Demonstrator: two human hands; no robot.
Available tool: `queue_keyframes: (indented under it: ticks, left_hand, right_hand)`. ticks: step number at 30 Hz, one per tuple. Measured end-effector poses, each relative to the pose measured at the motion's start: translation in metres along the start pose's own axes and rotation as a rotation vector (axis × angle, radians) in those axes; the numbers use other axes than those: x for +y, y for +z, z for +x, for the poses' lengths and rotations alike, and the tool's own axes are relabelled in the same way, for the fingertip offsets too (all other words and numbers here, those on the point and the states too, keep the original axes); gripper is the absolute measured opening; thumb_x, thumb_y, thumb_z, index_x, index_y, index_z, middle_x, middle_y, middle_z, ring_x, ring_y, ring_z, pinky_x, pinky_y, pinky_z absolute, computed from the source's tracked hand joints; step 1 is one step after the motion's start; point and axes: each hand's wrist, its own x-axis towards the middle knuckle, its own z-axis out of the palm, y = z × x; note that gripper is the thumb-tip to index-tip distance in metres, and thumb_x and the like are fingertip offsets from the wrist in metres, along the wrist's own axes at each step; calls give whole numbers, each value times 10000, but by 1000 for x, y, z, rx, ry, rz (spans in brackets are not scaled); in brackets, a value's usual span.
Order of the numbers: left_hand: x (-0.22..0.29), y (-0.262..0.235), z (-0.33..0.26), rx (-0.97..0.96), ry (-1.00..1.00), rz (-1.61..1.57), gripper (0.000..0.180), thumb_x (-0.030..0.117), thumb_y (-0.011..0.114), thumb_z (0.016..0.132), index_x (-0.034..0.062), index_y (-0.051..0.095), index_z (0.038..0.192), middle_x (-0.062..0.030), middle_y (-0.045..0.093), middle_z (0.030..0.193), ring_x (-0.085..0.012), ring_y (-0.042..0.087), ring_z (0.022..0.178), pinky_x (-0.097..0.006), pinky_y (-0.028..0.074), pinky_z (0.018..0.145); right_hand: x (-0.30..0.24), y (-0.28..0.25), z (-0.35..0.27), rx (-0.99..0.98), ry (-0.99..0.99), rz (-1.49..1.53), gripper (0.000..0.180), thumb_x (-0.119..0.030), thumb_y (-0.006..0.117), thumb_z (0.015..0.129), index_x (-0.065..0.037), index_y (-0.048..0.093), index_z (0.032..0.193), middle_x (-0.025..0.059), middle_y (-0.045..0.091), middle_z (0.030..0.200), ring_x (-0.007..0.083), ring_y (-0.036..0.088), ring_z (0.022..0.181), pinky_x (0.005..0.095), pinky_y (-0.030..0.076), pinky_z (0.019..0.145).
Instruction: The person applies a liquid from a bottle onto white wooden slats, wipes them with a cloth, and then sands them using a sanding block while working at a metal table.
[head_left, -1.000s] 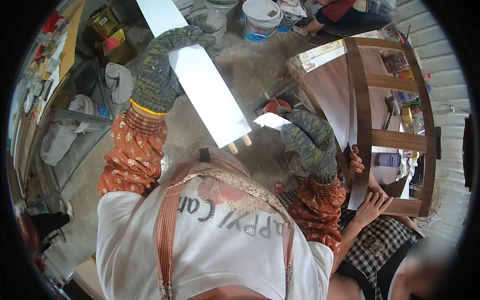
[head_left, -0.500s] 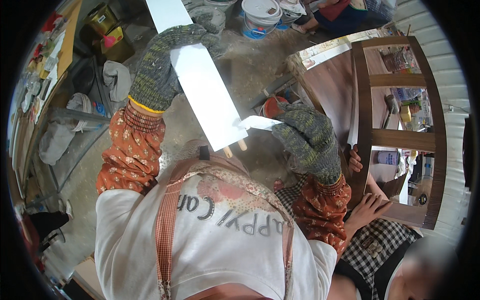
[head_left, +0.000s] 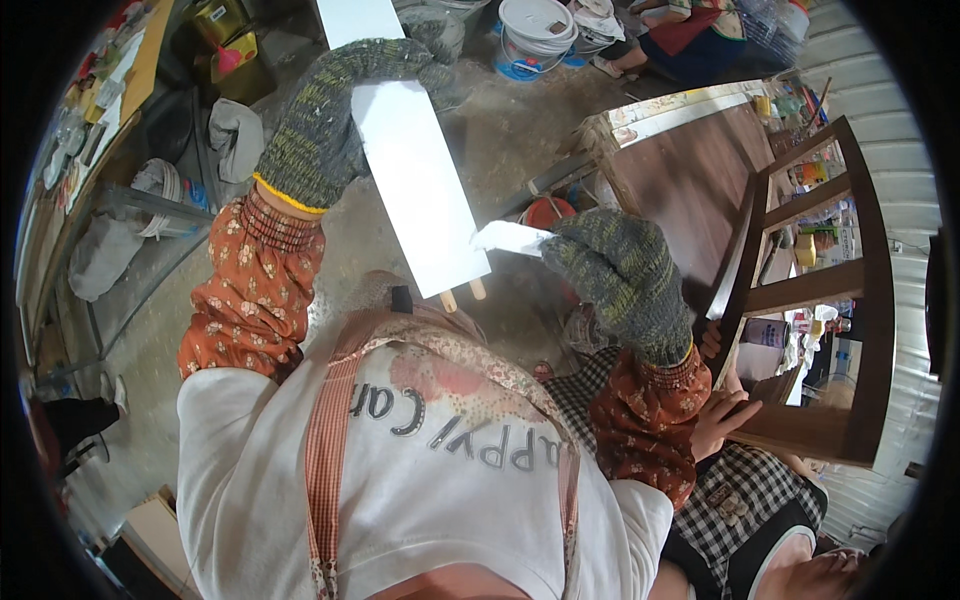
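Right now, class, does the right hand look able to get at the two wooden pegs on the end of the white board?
Probably yes: the right hand hovers beside the white board, and the pegs stick out uncovered.

The person's left hand (head_left: 325, 125), in a grey-green knit glove, is raised ahead of the chest with the fingers curled closed in a grip, the forearm in an orange floral sleeve angling up. The right hand (head_left: 615, 275), gloved the same way, sits lower and to the right, fingers pinched closed, elbow bent.
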Motion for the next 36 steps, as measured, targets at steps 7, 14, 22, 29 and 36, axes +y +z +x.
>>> queue_keyframes:
  ticks: [7, 14, 22, 29, 36]
  left_hand:
    - [-14, -10, -13, 12, 32, 79, 393, 140, 529, 855, -28, 449, 1201, -182, 528, 1183, -261, 554, 1046, -344, 463, 899]
    - [-16, -9, -18, 60, -70, -511, 409, 229, 470, 895, -48, 447, 1195, -198, 513, 1200, -276, 546, 1059, -357, 455, 908]
    - [-31, -14, -32, 98, -153, -633, 434, 255, 422, 919, -57, 425, 1220, -199, 490, 1228, -298, 511, 1103, -385, 423, 945]
    - [-33, -17, -33, 83, -199, -794, 484, 296, 387, 928, -79, 399, 1234, -224, 448, 1263, -321, 468, 1153, -391, 396, 976]
    - [-48, -10, -38, 189, -254, -1141, 540, 359, 412, 915, -77, 402, 1234, -232, 447, 1260, -317, 480, 1140, -392, 395, 978]
  right_hand:
    - [-2, 10, -3, -8, 25, 54, 365, -112, 599, 686, -68, 614, 1049, 87, 589, 1054, 267, 567, 924, 369, 466, 771]
    - [-1, 22, -6, 20, 152, 374, 391, -103, 530, 782, -109, 558, 1171, 82, 586, 1071, 262, 568, 919, 363, 465, 785]
    - [-1, 24, 7, -65, 42, 345, 249, -61, 579, 761, -3, 628, 999, 133, 581, 1060, 276, 582, 897, 339, 477, 769]
    - [-4, 19, 7, -78, 101, 220, 243, -84, 577, 766, -16, 639, 992, 105, 594, 1056, 262, 582, 909, 344, 473, 789]
    - [-6, 27, 3, -78, 260, 445, 258, -79, 586, 751, -44, 644, 1000, 120, 590, 1074, 267, 577, 939, 339, 467, 797]
